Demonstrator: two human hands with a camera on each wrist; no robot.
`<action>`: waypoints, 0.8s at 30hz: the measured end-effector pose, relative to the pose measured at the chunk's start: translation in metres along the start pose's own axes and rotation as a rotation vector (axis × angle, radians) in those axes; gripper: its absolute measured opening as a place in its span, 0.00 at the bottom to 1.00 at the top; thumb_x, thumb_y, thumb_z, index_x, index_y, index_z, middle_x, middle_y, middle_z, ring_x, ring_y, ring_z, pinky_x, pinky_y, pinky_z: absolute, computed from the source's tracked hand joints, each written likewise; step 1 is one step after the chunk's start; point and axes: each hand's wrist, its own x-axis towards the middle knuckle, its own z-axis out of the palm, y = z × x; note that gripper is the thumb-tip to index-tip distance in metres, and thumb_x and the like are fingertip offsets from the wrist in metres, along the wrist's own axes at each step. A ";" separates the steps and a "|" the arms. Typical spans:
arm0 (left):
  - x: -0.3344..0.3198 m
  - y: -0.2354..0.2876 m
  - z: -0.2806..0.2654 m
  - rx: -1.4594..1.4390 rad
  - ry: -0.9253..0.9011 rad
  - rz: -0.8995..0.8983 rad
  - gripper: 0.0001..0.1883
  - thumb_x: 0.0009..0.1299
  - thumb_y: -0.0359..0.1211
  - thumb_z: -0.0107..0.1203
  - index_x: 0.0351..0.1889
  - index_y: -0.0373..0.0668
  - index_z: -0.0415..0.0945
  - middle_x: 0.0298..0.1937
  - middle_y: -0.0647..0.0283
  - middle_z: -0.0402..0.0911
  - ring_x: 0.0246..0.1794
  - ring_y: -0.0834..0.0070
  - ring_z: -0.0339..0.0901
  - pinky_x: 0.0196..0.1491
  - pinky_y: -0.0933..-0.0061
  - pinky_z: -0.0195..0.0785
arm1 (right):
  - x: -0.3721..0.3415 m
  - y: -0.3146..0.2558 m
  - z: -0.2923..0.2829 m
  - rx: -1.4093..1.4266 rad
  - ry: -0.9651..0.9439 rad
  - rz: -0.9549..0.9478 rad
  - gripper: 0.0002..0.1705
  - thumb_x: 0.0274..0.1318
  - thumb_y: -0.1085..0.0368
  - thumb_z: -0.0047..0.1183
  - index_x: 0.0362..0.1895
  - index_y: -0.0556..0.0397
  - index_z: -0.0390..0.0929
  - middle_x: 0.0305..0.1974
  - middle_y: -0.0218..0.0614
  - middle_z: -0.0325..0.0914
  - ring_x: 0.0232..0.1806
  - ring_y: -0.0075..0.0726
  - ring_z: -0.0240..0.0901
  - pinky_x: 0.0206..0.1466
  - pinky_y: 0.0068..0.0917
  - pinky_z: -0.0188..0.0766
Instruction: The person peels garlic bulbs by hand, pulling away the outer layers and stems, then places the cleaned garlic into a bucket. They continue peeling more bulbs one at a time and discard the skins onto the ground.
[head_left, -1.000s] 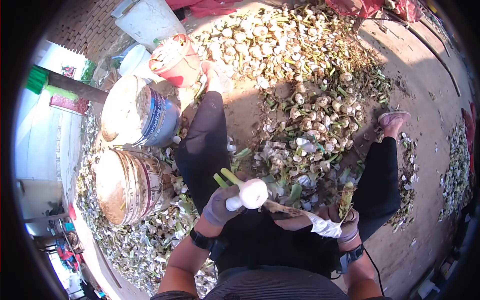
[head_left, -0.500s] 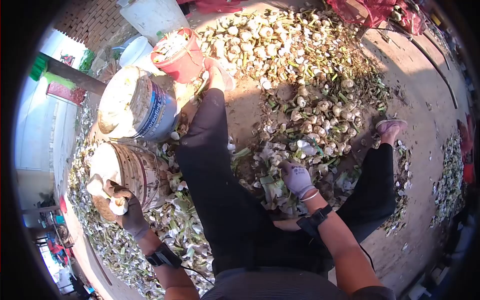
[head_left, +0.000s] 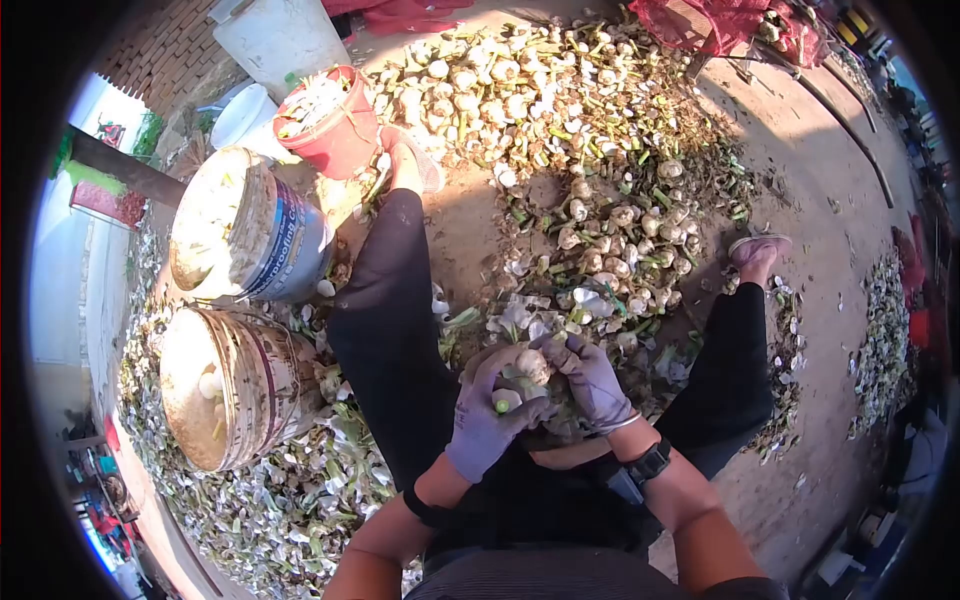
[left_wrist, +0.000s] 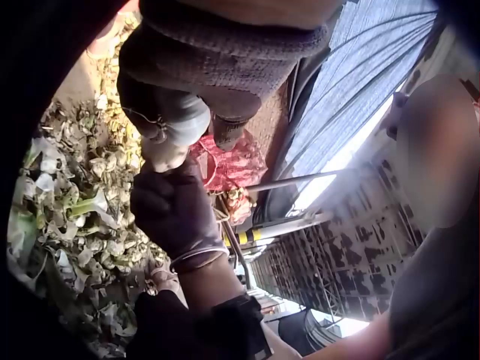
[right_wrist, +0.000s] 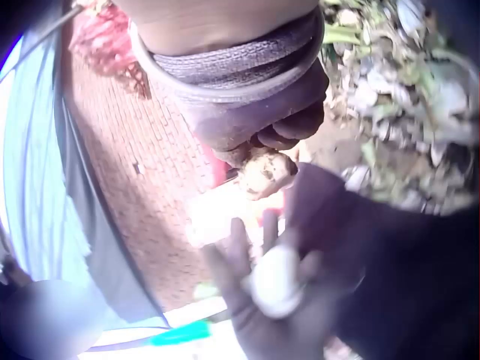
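Observation:
In the head view both gloved hands meet above the lap. My left hand (head_left: 478, 432) holds a white garlic bulb (right_wrist: 276, 285) against its palm, and a cut green stem end (head_left: 503, 406) shows there. The right hand (head_left: 597, 388) pinches a soil-stained garlic bulb (head_left: 533, 367) between thumb and fingers, right at the left fingertips. Seen from the right wrist, this brown-skinned bulb (right_wrist: 266, 176) sticks out below the curled right fingers. From the left wrist, the pale bulb (left_wrist: 184, 120) is partly hidden by the left glove.
A cream bucket (head_left: 290, 385) and a blue-labelled bucket (head_left: 290, 245) stand on the left, with a red bucket (head_left: 345, 135) behind them. Unpeeled garlic (head_left: 610, 235) is heaped ahead. Peelings (head_left: 300, 500) cover the ground at the left. Red netting (head_left: 690, 30) lies at the back.
The left hand went from the lap to the cream bucket with a garlic bulb, then back. The right hand dropped a strip of skin, reached into the heap, and came back with a soil-stained bulb.

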 end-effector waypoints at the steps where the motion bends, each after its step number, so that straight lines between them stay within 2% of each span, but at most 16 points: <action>1: 0.002 0.006 0.004 -0.008 -0.012 0.005 0.32 0.54 0.30 0.72 0.58 0.44 0.71 0.51 0.56 0.75 0.46 0.61 0.78 0.44 0.68 0.74 | -0.012 -0.002 0.011 0.249 0.018 0.006 0.16 0.66 0.56 0.53 0.48 0.56 0.75 0.39 0.28 0.78 0.38 0.18 0.73 0.40 0.18 0.71; 3: 0.004 0.018 0.008 -0.020 0.009 0.165 0.33 0.52 0.32 0.73 0.57 0.47 0.72 0.51 0.54 0.75 0.48 0.55 0.77 0.48 0.62 0.74 | -0.032 -0.007 0.016 0.249 0.081 -0.025 0.16 0.68 0.57 0.52 0.49 0.56 0.74 0.40 0.29 0.78 0.38 0.18 0.72 0.41 0.19 0.72; 4: 0.004 0.021 0.009 -0.003 0.005 0.208 0.30 0.51 0.31 0.73 0.53 0.41 0.73 0.49 0.54 0.76 0.46 0.58 0.76 0.49 0.65 0.72 | -0.037 0.000 0.016 0.256 0.091 -0.033 0.16 0.68 0.57 0.52 0.49 0.56 0.74 0.40 0.29 0.78 0.38 0.18 0.72 0.41 0.19 0.72; 7: 0.003 0.023 0.007 -0.081 -0.077 0.277 0.30 0.52 0.30 0.71 0.54 0.41 0.72 0.50 0.54 0.75 0.47 0.59 0.76 0.50 0.65 0.72 | -0.045 0.011 0.015 0.244 0.170 -0.134 0.14 0.68 0.58 0.50 0.50 0.55 0.74 0.41 0.30 0.77 0.39 0.19 0.72 0.42 0.20 0.72; 9: 0.000 0.016 0.006 -0.162 -0.088 0.215 0.30 0.52 0.30 0.71 0.54 0.41 0.72 0.50 0.54 0.76 0.48 0.59 0.76 0.50 0.63 0.72 | -0.053 0.002 0.009 0.046 0.037 -0.225 0.14 0.69 0.59 0.49 0.51 0.54 0.74 0.39 0.29 0.76 0.36 0.17 0.70 0.39 0.19 0.70; 10: -0.003 0.013 0.006 -0.250 -0.089 0.148 0.30 0.53 0.29 0.71 0.54 0.42 0.72 0.51 0.54 0.76 0.48 0.59 0.77 0.51 0.62 0.72 | -0.060 -0.007 0.001 0.099 -0.054 -0.070 0.14 0.69 0.60 0.49 0.52 0.55 0.73 0.37 0.27 0.75 0.33 0.15 0.67 0.35 0.17 0.66; 13: -0.010 0.017 0.007 -0.285 -0.117 0.074 0.29 0.53 0.28 0.71 0.53 0.41 0.72 0.51 0.54 0.76 0.49 0.59 0.77 0.51 0.62 0.71 | -0.065 -0.008 -0.009 0.242 -0.166 -0.025 0.19 0.68 0.57 0.50 0.57 0.55 0.72 0.37 0.26 0.76 0.32 0.14 0.67 0.38 0.13 0.67; 15: -0.007 0.026 0.006 -0.212 -0.095 0.167 0.29 0.53 0.28 0.71 0.53 0.41 0.72 0.50 0.53 0.76 0.49 0.59 0.77 0.51 0.62 0.71 | -0.069 -0.005 -0.009 0.235 -0.088 -0.028 0.19 0.67 0.59 0.51 0.57 0.56 0.73 0.37 0.26 0.76 0.32 0.15 0.67 0.38 0.14 0.68; 16: -0.006 0.029 0.006 -0.143 -0.075 0.256 0.28 0.53 0.28 0.71 0.52 0.41 0.72 0.50 0.53 0.75 0.49 0.59 0.76 0.51 0.63 0.71 | -0.068 0.003 -0.012 0.136 -0.022 -0.025 0.18 0.66 0.59 0.53 0.54 0.56 0.74 0.36 0.26 0.76 0.32 0.16 0.67 0.37 0.14 0.68; 17: -0.006 0.029 0.007 -0.142 -0.085 0.259 0.28 0.53 0.28 0.71 0.52 0.41 0.72 0.50 0.53 0.75 0.49 0.59 0.76 0.51 0.63 0.71 | -0.069 0.008 -0.014 0.039 0.047 -0.021 0.17 0.65 0.60 0.55 0.52 0.57 0.76 0.35 0.25 0.76 0.31 0.16 0.68 0.37 0.15 0.67; 18: -0.006 0.027 0.008 -0.113 -0.083 0.323 0.28 0.54 0.28 0.70 0.52 0.40 0.71 0.50 0.53 0.74 0.49 0.60 0.76 0.51 0.63 0.71 | -0.072 0.001 -0.012 0.046 0.054 -0.025 0.17 0.65 0.60 0.55 0.52 0.57 0.76 0.35 0.25 0.76 0.31 0.16 0.68 0.37 0.15 0.67; 20: -0.008 0.026 0.013 -0.082 -0.085 0.391 0.28 0.54 0.28 0.70 0.53 0.40 0.71 0.51 0.53 0.73 0.49 0.62 0.76 0.52 0.63 0.71 | -0.078 -0.021 -0.007 -0.153 0.056 -0.096 0.12 0.64 0.62 0.56 0.44 0.57 0.77 0.28 0.25 0.74 0.24 0.17 0.65 0.28 0.17 0.62; 21: -0.012 0.028 0.017 -0.223 -0.089 0.228 0.28 0.55 0.27 0.69 0.54 0.40 0.70 0.52 0.54 0.73 0.49 0.64 0.76 0.51 0.64 0.72 | -0.076 -0.021 -0.012 -0.146 0.059 -0.098 0.12 0.64 0.62 0.56 0.44 0.57 0.77 0.28 0.25 0.74 0.24 0.17 0.65 0.28 0.17 0.62; 22: -0.015 0.029 0.019 -0.360 -0.091 0.063 0.29 0.56 0.27 0.69 0.55 0.40 0.69 0.53 0.55 0.72 0.50 0.66 0.75 0.51 0.65 0.72 | -0.074 -0.019 -0.019 0.052 -0.061 -0.055 0.11 0.63 0.63 0.57 0.43 0.57 0.77 0.28 0.25 0.74 0.24 0.17 0.65 0.28 0.16 0.62; 23: -0.015 0.028 0.018 -0.357 -0.095 0.067 0.29 0.56 0.27 0.69 0.55 0.40 0.69 0.53 0.55 0.72 0.50 0.66 0.75 0.51 0.65 0.72 | -0.071 -0.016 -0.025 0.247 -0.181 -0.014 0.10 0.63 0.64 0.57 0.43 0.57 0.77 0.28 0.26 0.74 0.24 0.17 0.65 0.28 0.16 0.62; 24: -0.015 0.028 0.018 -0.384 -0.117 0.021 0.29 0.56 0.26 0.69 0.56 0.40 0.68 0.54 0.56 0.71 0.49 0.68 0.75 0.49 0.67 0.73 | -0.068 -0.012 -0.025 0.322 -0.185 -0.018 0.09 0.62 0.65 0.58 0.43 0.56 0.77 0.27 0.25 0.73 0.24 0.17 0.64 0.27 0.16 0.61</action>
